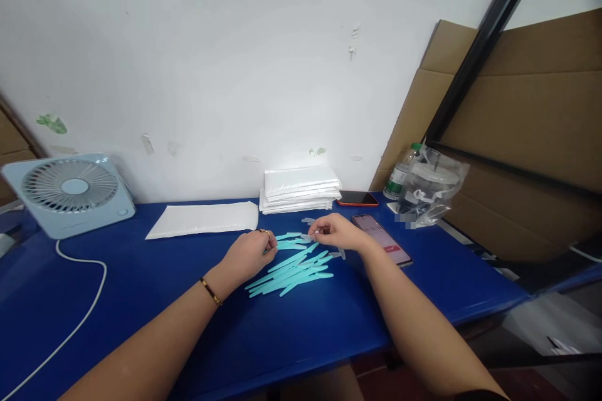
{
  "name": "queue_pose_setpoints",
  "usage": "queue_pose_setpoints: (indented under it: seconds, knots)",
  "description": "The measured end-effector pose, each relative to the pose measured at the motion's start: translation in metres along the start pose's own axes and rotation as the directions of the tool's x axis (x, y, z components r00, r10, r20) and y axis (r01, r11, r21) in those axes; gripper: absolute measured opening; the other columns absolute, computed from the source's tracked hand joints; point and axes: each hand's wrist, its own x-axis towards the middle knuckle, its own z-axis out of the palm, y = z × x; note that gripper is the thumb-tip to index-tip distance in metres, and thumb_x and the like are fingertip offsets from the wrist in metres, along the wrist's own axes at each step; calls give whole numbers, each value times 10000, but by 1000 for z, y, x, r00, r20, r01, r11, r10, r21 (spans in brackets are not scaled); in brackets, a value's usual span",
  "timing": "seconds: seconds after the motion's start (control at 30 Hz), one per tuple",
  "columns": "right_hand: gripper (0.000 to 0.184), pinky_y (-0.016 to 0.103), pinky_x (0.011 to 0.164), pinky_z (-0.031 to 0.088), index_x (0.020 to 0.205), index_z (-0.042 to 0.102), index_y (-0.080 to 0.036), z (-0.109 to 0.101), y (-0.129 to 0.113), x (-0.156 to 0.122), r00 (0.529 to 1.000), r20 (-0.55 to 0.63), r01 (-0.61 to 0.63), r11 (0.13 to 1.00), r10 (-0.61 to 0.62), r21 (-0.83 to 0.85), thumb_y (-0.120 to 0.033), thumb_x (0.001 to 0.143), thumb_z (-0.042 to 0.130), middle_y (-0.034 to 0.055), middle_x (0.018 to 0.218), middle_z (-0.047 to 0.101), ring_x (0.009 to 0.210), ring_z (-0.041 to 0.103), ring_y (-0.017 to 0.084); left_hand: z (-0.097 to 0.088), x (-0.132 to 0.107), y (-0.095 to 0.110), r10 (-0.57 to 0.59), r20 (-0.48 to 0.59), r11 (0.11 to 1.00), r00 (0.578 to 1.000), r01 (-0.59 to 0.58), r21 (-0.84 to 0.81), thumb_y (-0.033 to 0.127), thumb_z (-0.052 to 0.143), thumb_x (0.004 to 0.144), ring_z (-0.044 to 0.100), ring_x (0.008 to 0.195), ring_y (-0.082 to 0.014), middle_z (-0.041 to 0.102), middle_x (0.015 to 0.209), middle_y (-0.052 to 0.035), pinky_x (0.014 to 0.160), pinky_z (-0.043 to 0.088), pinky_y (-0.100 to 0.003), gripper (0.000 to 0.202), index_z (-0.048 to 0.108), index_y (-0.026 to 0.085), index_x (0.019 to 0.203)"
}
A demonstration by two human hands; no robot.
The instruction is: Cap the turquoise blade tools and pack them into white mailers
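A pile of several thin turquoise plastic sticks (294, 270) lies on the blue table (141, 301). My left hand (249, 255), with a bracelet at the wrist and a ring, is closed on one turquoise stick (289, 239) at the pile's far-left edge. My right hand (335, 232) pinches the other end of that stick together with a small clear piece. Both hands sit just behind the pile.
A light blue desk fan (70, 191) with a white cable stands at the left. A white padded envelope (204, 219) and a stack of white envelopes (301, 189) lie by the wall. Two phones (383, 239), a clear bag (430, 188) and a bottle sit at the right, near cardboard sheets.
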Motion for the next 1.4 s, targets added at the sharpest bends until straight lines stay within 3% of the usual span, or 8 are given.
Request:
queue_pose_setpoints:
  seconds: [0.27, 0.4, 0.47, 0.63, 0.77, 1.0, 1.2, 1.4]
  knots:
    - [188, 210, 534, 414, 877, 697, -154, 12, -15, 7, 999, -8, 50, 998, -50, -43, -242, 785, 558, 30, 712, 662, 593, 560, 118, 4, 8, 3, 38, -18, 999, 999, -38, 5, 296, 450, 830, 585, 760, -180, 653, 838, -33, 682, 408, -284, 186, 611, 206, 841]
    - [198, 238, 625, 454, 907, 701, -179, -3, -12, 0, 994, -103, 22, 995, -32, -98, -210, 773, 559, 37, 809, 674, 673, 582, 128, 7, 10, 6, 30, -121, 999, 992, -26, 40, 307, 512, 801, 548, 976, -225, 619, 1041, -60, 829, 410, -323, 252, 602, 210, 1015]
    - [204, 241, 639, 459, 888, 708, -202, -18, -6, -9, 993, -115, -3, 988, -15, -153, -177, 738, 571, 33, 864, 663, 700, 578, 130, 8, 8, 8, 49, -92, 999, 995, -48, 17, 366, 544, 777, 552, 964, -231, 607, 1052, -60, 814, 420, -327, 282, 610, 213, 1005]
    - [252, 192, 441, 372, 729, 728, -239, -38, 6, -26, 978, 113, -134, 940, 177, -314, -90, 529, 694, -7, 714, 603, 552, 525, 103, 11, 3, 7, 92, 72, 995, 993, -90, -43, 382, 554, 753, 584, 788, -193, 627, 902, -36, 653, 423, -284, 199, 632, 219, 837]
    - [136, 199, 401, 338, 665, 707, -223, -35, 12, -25, 961, 165, -157, 928, 223, -337, -160, 546, 720, -6, 646, 608, 518, 518, 108, 11, 3, 6, 74, 84, 997, 994, -75, 12, 277, 473, 786, 565, 684, -162, 622, 816, -40, 583, 397, -262, 162, 599, 199, 719]
    - [214, 224, 516, 472, 907, 640, -183, -31, 5, -20, 988, 3, -156, 988, 156, 16, -225, 698, 627, -3, 671, 624, 560, 594, 123, 7, 2, 9, 66, 27, 987, 997, -69, 145, 233, 369, 837, 519, 582, -151, 564, 693, -53, 559, 364, -281, 231, 493, 182, 650]
    - [249, 327, 712, 541, 872, 656, -129, -25, 0, -12, 984, -128, -81, 944, 127, 319, -327, 721, 652, 66, 750, 684, 742, 670, 186, -2, 0, 2, -1, 7, 984, 1000, 2, -176, 301, 323, 866, 484, 591, -143, 548, 690, -6, 552, 359, -256, 216, 491, 204, 771]
    - [171, 326, 769, 543, 736, 699, -152, -20, -1, -10, 961, -278, 100, 941, -6, 324, -291, 642, 732, 64, 911, 656, 804, 661, 181, -1, 4, -11, -34, 11, 926, 999, 36, -377, 327, 334, 840, 459, 641, -132, 524, 734, 10, 581, 382, -242, 201, 480, 204, 779]
